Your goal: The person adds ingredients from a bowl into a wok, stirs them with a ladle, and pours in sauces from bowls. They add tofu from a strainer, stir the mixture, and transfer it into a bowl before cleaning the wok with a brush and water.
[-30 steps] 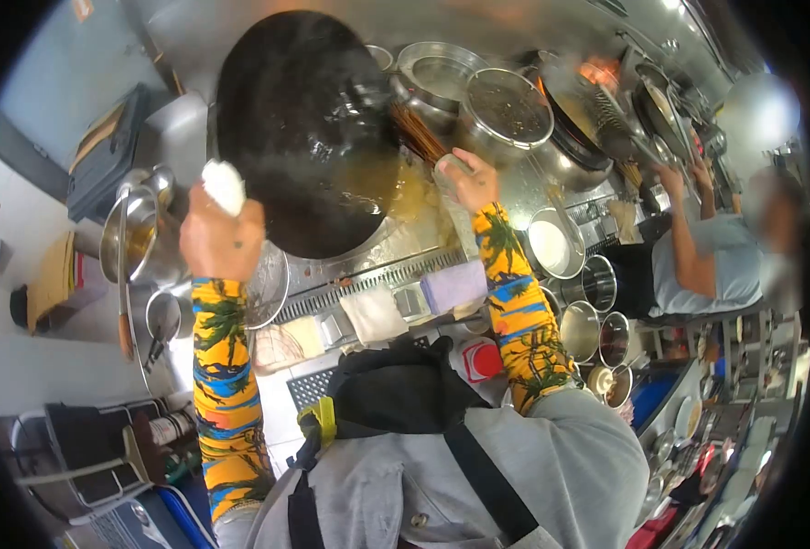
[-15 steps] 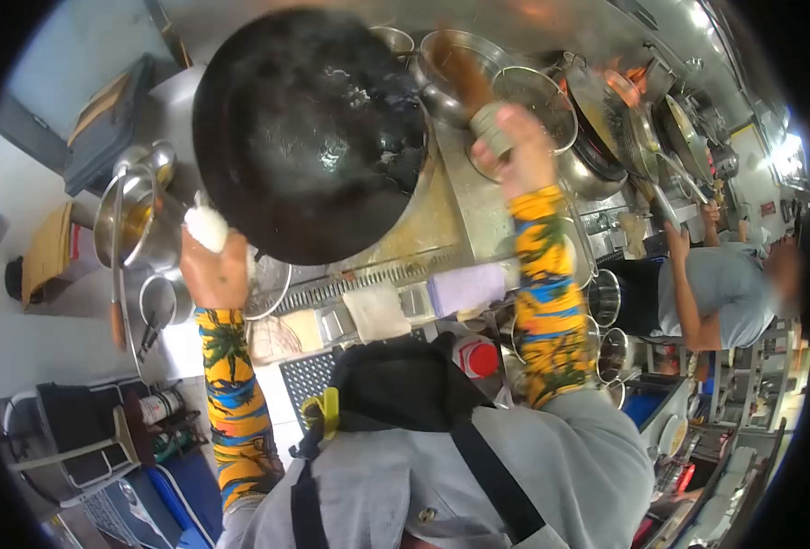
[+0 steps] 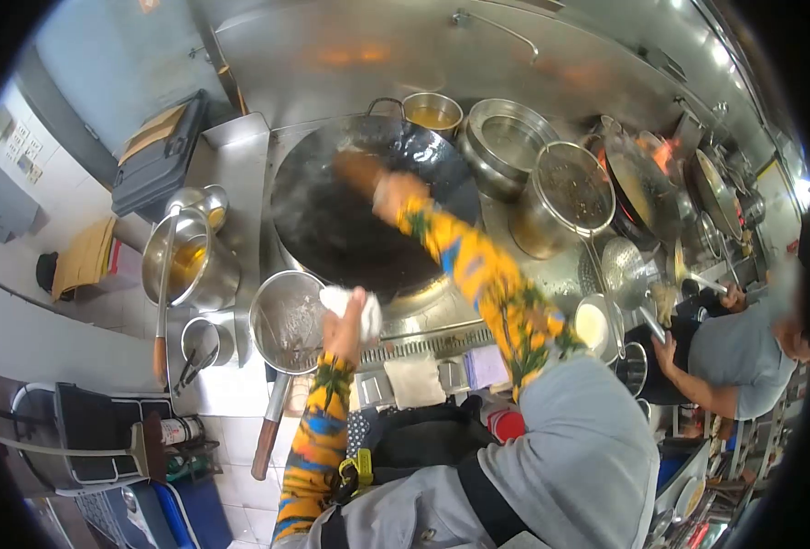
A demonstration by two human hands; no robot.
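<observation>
My right hand (image 3: 398,195) is closed round a brown bamboo wok brush (image 3: 357,171), whose bristles are over the inside of a large dark wok (image 3: 332,242). Faint steam hangs over the wok, which rests on the stove. Folded in my left hand (image 3: 343,334) is a white cloth (image 3: 361,311), near the wok's front edge. Just left of that hand sits a steel strainer pan (image 3: 288,320) with a wooden handle.
Pots of liquid (image 3: 432,113) stand behind the wok, with a strainer (image 3: 574,188) over a pot to its right. A pot with a ladle (image 3: 185,265) is at left. Flames (image 3: 664,156) rise at back right, where a co-worker (image 3: 739,352) holds utensils.
The wok, raised and tilted before, now rests on the stove. My right hand has moved left with the brush into it. My left hand holds the cloth away from the wok's rim.
</observation>
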